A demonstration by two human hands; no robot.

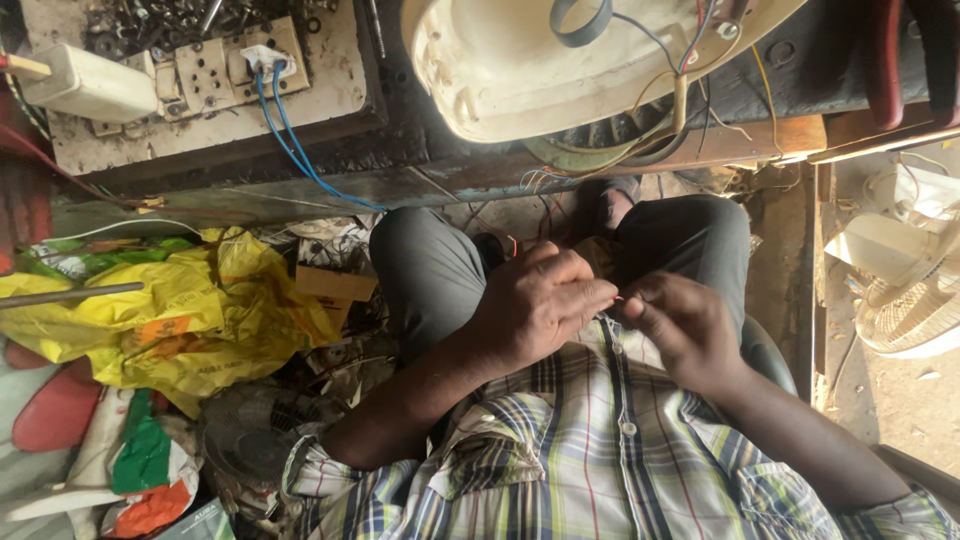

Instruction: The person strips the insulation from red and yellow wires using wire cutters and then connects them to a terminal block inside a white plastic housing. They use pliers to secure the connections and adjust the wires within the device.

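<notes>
My left hand and my right hand meet over my lap, fingertips pinched together on a thin red wire of which only a tiny bit shows between them. A small dark part with a red spot lies on my left thigh just beyond the left hand. Above, a cream plastic fan housing rests on the workbench with several loose wires coming out of it. What the wire joins to is hidden by my fingers.
A switch board with blue wires sits on the bench at upper left. Yellow plastic bags and clutter fill the floor on the left. A white fan guard stands at the right. Grey trousers and a plaid shirt fill the foreground.
</notes>
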